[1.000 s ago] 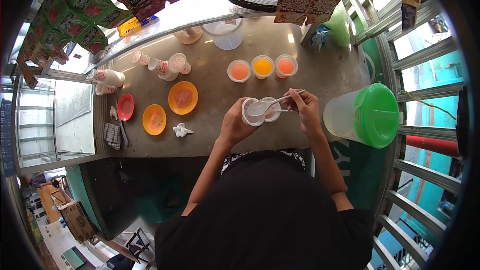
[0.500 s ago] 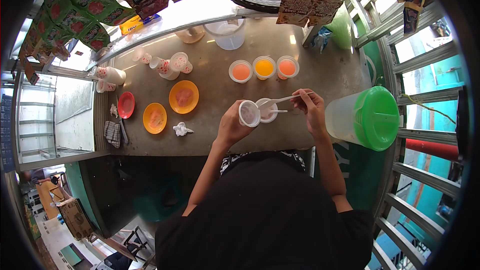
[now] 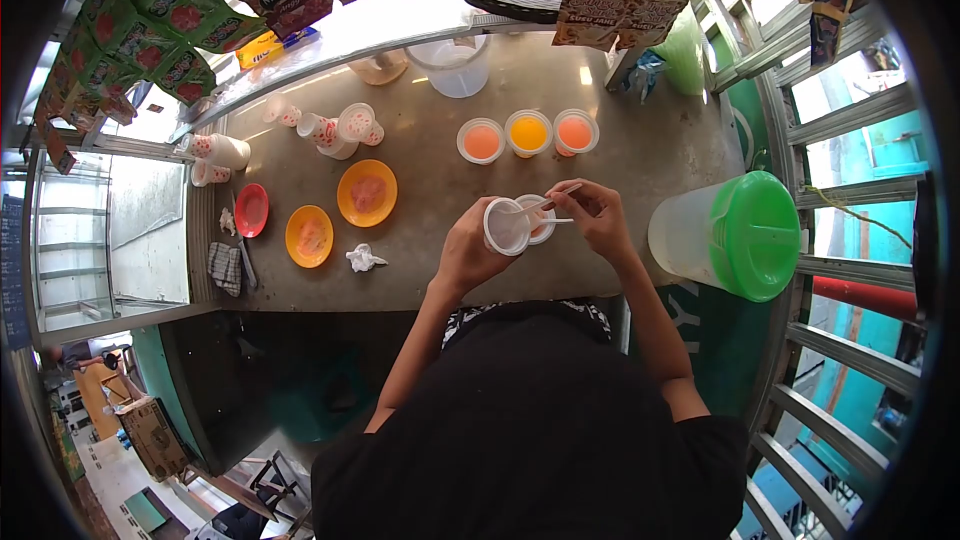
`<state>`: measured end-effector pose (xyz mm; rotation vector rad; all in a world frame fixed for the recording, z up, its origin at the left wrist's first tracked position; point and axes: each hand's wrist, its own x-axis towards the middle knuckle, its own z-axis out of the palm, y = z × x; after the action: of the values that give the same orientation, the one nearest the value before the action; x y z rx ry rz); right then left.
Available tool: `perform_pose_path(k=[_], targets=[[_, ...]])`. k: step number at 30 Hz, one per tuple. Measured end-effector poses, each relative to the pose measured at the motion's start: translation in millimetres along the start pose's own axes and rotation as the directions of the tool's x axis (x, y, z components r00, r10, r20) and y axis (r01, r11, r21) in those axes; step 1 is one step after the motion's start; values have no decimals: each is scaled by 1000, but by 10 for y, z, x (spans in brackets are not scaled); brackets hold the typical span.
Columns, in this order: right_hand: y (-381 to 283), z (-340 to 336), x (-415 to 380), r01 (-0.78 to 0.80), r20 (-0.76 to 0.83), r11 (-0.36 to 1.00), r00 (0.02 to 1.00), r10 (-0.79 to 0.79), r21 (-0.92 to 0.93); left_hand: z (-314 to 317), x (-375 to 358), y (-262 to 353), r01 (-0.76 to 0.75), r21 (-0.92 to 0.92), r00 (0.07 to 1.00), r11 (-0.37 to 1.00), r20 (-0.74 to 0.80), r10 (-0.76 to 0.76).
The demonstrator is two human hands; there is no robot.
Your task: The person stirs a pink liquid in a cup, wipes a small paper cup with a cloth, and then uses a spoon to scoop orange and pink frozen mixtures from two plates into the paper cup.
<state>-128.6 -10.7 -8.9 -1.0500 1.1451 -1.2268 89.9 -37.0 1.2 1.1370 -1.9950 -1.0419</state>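
Observation:
My left hand (image 3: 468,248) is wrapped round a clear plastic cup (image 3: 507,227), tilted with its mouth showing pale contents. Pinched in my right hand (image 3: 596,220) is a white plastic spoon (image 3: 562,193), its bowl end inside the mouth of that cup. Just to the right, partly covered by the held cup, stands a second cup (image 3: 541,231) with pinkish contents. A thin white handle (image 3: 562,221) sticks out of it toward my right hand. Beyond my hands stand a pink-orange cup (image 3: 481,144), a yellow-orange cup (image 3: 528,135) and another pink-orange cup (image 3: 575,134) in a row.
On the left lie an orange plate (image 3: 390,185), a smaller orange plate (image 3: 325,253), a red plate (image 3: 253,230) and a crumpled tissue (image 3: 364,259). Stacked cups (image 3: 325,130) stand behind. A green-lidded container (image 3: 755,237) is at right; drink sachets (image 3: 160,0) hang above.
My right hand has moved left toward the held cup, and the spoon now reaches deeper into it. My left hand and its cup have shifted slightly right.

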Motion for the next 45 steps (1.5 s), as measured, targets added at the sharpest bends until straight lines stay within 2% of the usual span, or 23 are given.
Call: perform_pose_path(k=[10, 15, 19, 27, 29, 36, 45], targets=[[1, 127, 47, 110, -70, 992, 992, -106, 56, 34, 20, 39, -35, -20, 998, 999, 48, 36], [-12, 130, 53, 149, -131, 985, 979, -159, -82, 31, 21, 60, -57, -17, 997, 998, 50, 58], [80, 96, 37, 140, -142, 984, 978, -155, -107, 50, 15, 30, -31, -1, 998, 1000, 52, 31], [111, 14, -7, 10, -267, 1000, 964, -10, -2, 38, 29, -8, -45, 22, 998, 999, 53, 44], [87, -4, -24, 16, -295, 1000, 955, -15, 0, 25, 19, -33, 17, 17, 998, 1000, 54, -18], [46, -117, -73, 41, -393, 999, 919, -29, 22, -20, 2, -165, -13, 8, 1000, 1000, 27, 13], [140, -190, -125, 56, -411, 998, 910, -63, -29, -88, -19, -255, 23, 5, 999, 1000, 48, -23]])
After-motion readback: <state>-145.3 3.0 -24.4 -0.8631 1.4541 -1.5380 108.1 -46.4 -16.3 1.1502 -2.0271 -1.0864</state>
